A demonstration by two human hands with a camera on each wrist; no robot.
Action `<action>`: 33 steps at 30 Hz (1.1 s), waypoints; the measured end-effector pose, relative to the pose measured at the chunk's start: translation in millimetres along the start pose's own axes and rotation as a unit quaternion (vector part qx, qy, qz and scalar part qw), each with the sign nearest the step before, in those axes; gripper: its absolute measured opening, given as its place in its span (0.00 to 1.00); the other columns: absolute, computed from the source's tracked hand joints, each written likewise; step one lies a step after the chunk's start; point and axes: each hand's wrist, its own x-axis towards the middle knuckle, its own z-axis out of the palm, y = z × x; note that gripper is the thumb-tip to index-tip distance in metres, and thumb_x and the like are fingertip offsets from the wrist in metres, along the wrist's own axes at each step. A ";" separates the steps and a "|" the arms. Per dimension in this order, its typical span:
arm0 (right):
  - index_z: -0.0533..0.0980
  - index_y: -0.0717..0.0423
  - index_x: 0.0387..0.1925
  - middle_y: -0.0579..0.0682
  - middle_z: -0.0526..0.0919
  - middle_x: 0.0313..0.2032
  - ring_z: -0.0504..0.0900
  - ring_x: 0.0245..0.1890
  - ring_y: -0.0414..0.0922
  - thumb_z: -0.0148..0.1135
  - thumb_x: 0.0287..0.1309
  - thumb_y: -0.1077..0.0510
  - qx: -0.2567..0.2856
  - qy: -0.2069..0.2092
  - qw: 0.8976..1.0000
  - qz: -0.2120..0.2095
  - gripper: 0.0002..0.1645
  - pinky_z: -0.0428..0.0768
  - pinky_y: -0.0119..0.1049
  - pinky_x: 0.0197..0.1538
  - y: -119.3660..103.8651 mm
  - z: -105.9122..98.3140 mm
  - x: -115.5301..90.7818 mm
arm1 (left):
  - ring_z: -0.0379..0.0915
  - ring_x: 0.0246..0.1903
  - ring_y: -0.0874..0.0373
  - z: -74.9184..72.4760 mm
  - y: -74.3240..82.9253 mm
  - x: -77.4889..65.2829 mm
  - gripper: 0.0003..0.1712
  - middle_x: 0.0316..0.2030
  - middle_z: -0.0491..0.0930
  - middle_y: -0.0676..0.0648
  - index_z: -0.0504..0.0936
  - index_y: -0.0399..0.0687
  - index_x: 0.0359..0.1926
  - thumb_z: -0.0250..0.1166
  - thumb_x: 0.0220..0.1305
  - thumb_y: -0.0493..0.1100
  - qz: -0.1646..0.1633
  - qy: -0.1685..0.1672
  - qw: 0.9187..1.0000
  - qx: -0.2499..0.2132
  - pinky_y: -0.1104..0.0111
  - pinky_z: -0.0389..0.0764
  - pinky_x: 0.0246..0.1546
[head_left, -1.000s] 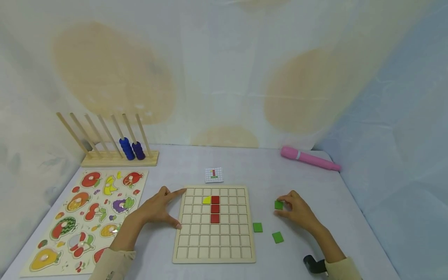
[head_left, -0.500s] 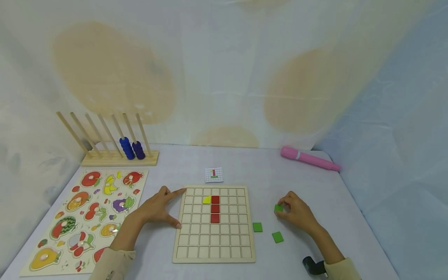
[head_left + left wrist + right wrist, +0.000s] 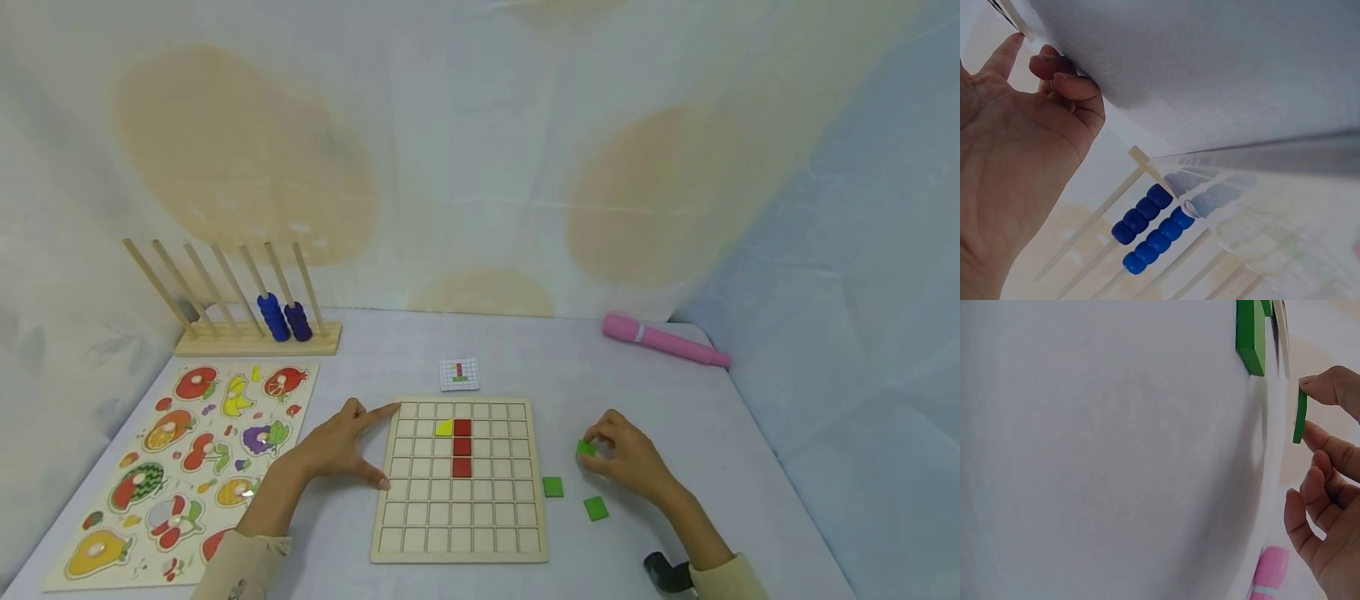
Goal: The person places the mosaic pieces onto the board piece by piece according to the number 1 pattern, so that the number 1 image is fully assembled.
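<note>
A square wooden grid board (image 3: 384,537) lies flat at the front middle of the table. Set into its upper cells are a yellow piece (image 3: 444,427) with a slanted side and a column of three red square tiles (image 3: 462,447). With index finger and thumb spread wide, my left hand (image 3: 337,450) touches the board's left edge. My right hand (image 3: 633,462) pinches a green square tile (image 3: 586,448) between thumb and index finger, held off the table in the right wrist view. Two more green tiles, a nearer one (image 3: 596,508) and one beside the board (image 3: 552,487), lie flat.
Behind the board sits a small printed pattern card (image 3: 459,374). To the left are a fruit puzzle board (image 3: 161,492) and a wooden peg stand (image 3: 255,340) with blue beads. A pink wand-shaped thing (image 3: 663,339) lies at the back right. A black object (image 3: 666,572) is by the right wrist.
My right hand has shifted slightly left and nearer with the green tile, and its finger and thumb have come closer together on it. The left hand stays at the board's edge.
</note>
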 end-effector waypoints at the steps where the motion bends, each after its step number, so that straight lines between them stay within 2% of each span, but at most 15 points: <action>1: 0.82 0.51 0.32 0.41 0.72 0.33 0.69 0.34 0.37 0.79 0.43 0.59 0.001 -0.003 1.000 0.002 0.13 0.73 0.31 0.38 -1.2 0.5 0.4 | 0.62 0.34 0.54 -0.1 0.0 0.0 0.67 0.41 0.60 0.46 0.63 0.62 0.74 0.84 0.29 0.63 0.001 0.001 1.000 0.001 0.64 0.65 0.32; 9: 0.82 0.50 0.33 0.41 0.72 0.34 0.71 0.35 0.38 0.78 0.44 0.58 0.007 -0.021 1.000 0.007 0.13 0.74 0.32 0.40 -10.6 4.6 1.5 | 0.63 0.34 0.54 -1.7 1.5 0.1 0.66 0.41 0.61 0.46 0.64 0.61 0.74 0.83 0.29 0.64 0.003 0.003 1.000 0.008 0.64 0.65 0.32; 17: 0.82 0.49 0.33 0.41 0.73 0.34 0.73 0.36 0.38 0.79 0.44 0.58 0.019 -0.018 0.999 -0.021 0.14 0.76 0.33 0.41 -15.9 8.8 2.5 | 0.63 0.34 0.54 -1.8 1.2 1.2 0.67 0.41 0.61 0.46 0.63 0.62 0.74 0.83 0.29 0.65 0.003 0.002 1.000 0.008 0.64 0.65 0.32; 33: 0.82 0.49 0.33 0.41 0.72 0.34 0.72 0.36 0.39 0.78 0.46 0.55 0.039 -0.046 0.998 -0.030 0.12 0.75 0.33 0.41 -46.1 14.8 14.3 | 0.62 0.35 0.54 0.3 0.4 0.9 0.67 0.41 0.61 0.46 0.64 0.63 0.74 0.83 0.29 0.64 -0.006 0.003 1.000 0.008 0.63 0.65 0.32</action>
